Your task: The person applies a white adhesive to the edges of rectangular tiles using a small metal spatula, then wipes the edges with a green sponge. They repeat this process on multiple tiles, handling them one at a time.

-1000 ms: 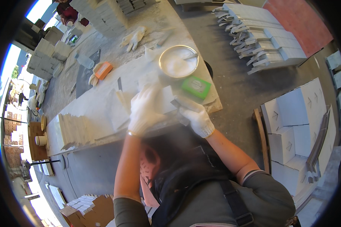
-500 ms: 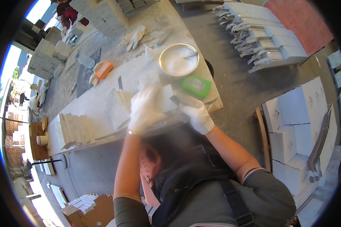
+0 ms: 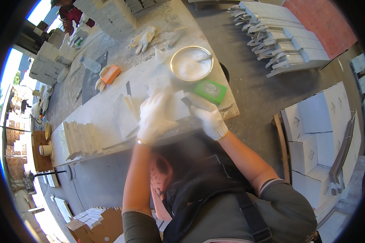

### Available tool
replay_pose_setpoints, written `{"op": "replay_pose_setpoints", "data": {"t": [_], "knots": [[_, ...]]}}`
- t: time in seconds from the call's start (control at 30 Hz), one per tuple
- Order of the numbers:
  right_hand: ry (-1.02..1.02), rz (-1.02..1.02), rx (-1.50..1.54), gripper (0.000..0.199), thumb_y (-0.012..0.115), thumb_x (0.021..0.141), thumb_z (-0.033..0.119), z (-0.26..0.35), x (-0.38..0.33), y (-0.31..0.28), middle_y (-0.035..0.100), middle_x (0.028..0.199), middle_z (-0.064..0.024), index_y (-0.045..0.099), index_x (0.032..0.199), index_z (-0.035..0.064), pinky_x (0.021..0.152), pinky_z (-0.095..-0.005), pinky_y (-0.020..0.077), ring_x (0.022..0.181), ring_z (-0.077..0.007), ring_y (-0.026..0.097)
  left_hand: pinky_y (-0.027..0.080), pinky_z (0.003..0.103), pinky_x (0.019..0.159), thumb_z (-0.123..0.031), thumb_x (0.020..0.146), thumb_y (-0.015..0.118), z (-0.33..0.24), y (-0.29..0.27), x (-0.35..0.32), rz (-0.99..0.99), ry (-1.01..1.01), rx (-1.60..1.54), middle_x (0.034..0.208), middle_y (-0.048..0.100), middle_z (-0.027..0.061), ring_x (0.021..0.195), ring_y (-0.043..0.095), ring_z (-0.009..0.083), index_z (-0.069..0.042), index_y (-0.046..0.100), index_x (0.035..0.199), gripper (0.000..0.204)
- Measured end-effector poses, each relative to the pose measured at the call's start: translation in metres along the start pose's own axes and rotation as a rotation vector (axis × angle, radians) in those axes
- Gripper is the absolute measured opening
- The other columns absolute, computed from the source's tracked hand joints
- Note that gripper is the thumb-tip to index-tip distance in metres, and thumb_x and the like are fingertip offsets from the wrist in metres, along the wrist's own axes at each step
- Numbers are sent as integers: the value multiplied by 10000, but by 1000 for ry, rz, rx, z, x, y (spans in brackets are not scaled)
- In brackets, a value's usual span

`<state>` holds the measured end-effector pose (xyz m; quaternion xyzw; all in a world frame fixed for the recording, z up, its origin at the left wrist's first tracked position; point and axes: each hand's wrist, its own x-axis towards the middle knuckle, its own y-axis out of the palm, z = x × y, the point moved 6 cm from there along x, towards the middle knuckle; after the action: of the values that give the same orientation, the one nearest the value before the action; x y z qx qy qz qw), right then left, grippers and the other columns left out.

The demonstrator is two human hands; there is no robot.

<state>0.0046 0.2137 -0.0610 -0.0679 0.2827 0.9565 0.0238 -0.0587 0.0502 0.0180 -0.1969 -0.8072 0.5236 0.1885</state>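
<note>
My left hand [image 3: 155, 117], in a white knitted glove, grips a flat white tile [image 3: 177, 106] near the table's front edge, fingers over its left part and thumb spread toward its near side. My right hand [image 3: 209, 117], gloved alike, is closed on a small dark flat tool [image 3: 185, 101], whose blade is at the tile's right edge. The fingers hide most of the tool. Just beyond that hand lies a green box [image 3: 211, 92]. Behind the box stands a round metal bowl [image 3: 173, 69] with white powdery or pasty stuff and a utensil in it.
On the worktable [image 3: 101, 117] lie an orange box [image 3: 111, 75], loose gloves [image 3: 142, 39], a clear bottle [image 3: 91, 65] and a row of thin pale pieces [image 3: 79, 139]. Stacked blocks stand farther back, near another person [image 3: 71, 18]. White boxes [image 3: 308, 154] stand at right.
My right hand has shifted slightly left and up, along with the dark tool at the tile's edge. My left hand stays nearly in place on the tile.
</note>
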Motion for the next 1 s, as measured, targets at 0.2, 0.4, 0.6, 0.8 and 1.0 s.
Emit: {"op": "replay_pose_setpoints", "data": {"t": [0.2,0.4,0.6,0.8,1.0], "knots": [[144,91,-7,463,569,1010,-31,-1,-29,13,724,1249,-119,611,1469,15,708,-298,531,816,-170,669,468,479,1131,-269,549,885,-3,-2,1,7,-12,-24,1437,620,188,1352,563,405,-71,591,1387,910],[38,27,134,430,615,1020,33,17,-28,0,691,913,-38,634,1449,25,678,-276,496,743,-127,599,472,488,1113,-275,536,890,-2,0,2,-10,-10,-3,1421,625,184,1319,582,397,-66,589,1389,929],[-10,88,-189,405,587,1057,44,37,8,2,686,976,11,646,1458,44,710,-210,480,787,-66,574,453,498,1121,-278,539,883,0,1,2,-11,-23,11,1455,607,153,1351,557,384,-89,570,1420,954],[-102,170,-501,371,601,1034,3,55,3,11,743,1315,-73,694,1392,25,967,-265,541,1117,-147,696,421,491,1134,-289,563,873,-6,0,1,34,-31,22,1511,570,115,1396,518,352,-117,568,1443,948],[-195,220,-955,359,601,1030,31,65,2,10,757,1311,-109,716,1368,71,988,-309,555,1137,-194,730,399,500,1150,-307,587,866,-16,-5,-1,38,-2,93,1544,540,106,1447,469,313,-122,572,1439,921]]}}
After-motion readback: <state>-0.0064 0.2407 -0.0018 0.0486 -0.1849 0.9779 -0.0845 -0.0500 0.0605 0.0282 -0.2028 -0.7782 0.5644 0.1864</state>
